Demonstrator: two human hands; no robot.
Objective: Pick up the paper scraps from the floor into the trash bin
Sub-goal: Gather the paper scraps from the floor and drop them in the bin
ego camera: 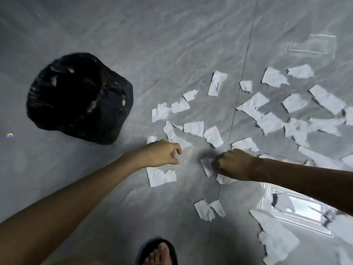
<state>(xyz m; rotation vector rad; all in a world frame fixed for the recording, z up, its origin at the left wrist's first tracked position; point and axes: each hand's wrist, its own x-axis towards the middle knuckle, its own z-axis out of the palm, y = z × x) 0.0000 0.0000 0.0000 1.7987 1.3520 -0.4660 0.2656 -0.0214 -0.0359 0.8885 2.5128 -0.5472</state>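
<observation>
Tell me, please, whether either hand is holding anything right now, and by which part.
The right hand pinches a white paper scrap by its right edge. The left hand hangs half open above the floor scraps and holds nothing.

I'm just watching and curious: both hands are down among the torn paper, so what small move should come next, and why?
Probably the right hand should lift the scrap it is pinching and carry it left to the black bin. Its fingers look closed on that piece, while the left hand hangs curled above the floor with nothing clearly in it. Many scraps lie around.
</observation>
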